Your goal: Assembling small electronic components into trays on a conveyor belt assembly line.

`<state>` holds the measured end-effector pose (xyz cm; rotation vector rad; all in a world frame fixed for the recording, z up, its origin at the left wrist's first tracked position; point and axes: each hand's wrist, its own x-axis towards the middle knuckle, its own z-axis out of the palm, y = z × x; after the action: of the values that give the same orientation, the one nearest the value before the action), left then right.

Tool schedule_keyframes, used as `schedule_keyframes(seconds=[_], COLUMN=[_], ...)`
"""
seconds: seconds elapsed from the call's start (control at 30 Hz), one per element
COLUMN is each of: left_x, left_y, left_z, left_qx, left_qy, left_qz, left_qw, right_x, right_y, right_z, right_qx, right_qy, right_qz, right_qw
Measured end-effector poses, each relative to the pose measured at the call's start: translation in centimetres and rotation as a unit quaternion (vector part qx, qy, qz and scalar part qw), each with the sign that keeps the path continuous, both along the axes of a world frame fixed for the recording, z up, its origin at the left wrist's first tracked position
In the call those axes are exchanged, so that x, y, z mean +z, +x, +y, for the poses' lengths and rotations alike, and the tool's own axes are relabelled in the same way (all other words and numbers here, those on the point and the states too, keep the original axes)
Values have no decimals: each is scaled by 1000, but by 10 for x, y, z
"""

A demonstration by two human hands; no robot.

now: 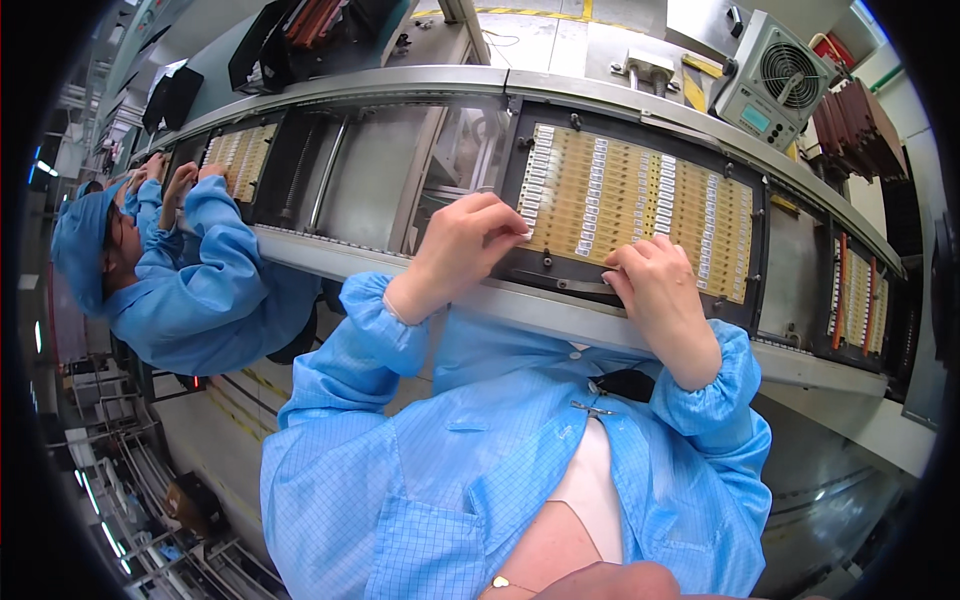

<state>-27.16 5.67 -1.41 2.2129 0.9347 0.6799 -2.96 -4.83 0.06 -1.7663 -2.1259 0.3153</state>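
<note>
A yellow circuit-board panel point(620, 200) with rows of small white-and-silver parts lies in a black carrier frame point(512, 180) on the conveyor line in front of me. My left hand point(465, 243) is at the panel's near left corner, thumb and finger pinched together over the edge. Something tiny and pale shows at those fingertips, too small to name. Over the near edge, right of the middle, my right hand point(660, 285) has its fingers curled and pressed together. A thin dark strip point(585, 287) lies beside its fingertips; whether it is held, I cannot tell.
Beyond the rail stands a grey fan unit point(785, 80) with a small screen. Brown boards point(860, 125) are stacked beside it. Another loaded carrier point(858, 295) sits farther right on the line. At left a co-worker in blue point(190, 270) handles another panel point(240, 160).
</note>
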Motion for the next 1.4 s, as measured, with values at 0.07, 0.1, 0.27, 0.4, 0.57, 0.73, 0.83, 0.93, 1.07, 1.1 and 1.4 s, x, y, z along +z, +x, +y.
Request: schedule_keyframes(seconds=[0.07,0.1,0.27,0.4,0.57,0.73,0.83,0.93,1.07,1.1,1.4], left_x=[-8,-10,-11,-16,-4,5,5,9,12,14,22], left_y=[2,3,3,4,2,-5,-4,25,74,85,130], left_z=[2,3,3,4,-10,-18,-17,-26,-27,-23,-1], left_qx=[-8,-24,-35,-49,-74,-79,-75,-51,-155,-203,-384], left_qy=[48,85,114,163,267,280,255,246,161,131,-36], left_qz=[-1,6,13,18,68,155,128,98,10,17,114], left_qw=[999,996,993,985,959,944,955,963,975,970,916], right_x=[-1,-2,-1,2,16,27,17,12,12,13,34], right_y=[1,1,3,10,21,53,63,72,76,76,83], right_z=[2,3,7,6,0,-22,-38,-52,-60,-62,-69], right_qx=[-11,-12,-17,-9,-45,-12,-12,6,-38,-40,-77], right_qy=[-19,-28,-59,-61,-69,-74,-92,-38,-69,-62,-66], right_qz=[8,30,106,108,134,97,128,146,191,188,236], right_qw=[1000,999,993,992,988,992,987,989,978,979,967])
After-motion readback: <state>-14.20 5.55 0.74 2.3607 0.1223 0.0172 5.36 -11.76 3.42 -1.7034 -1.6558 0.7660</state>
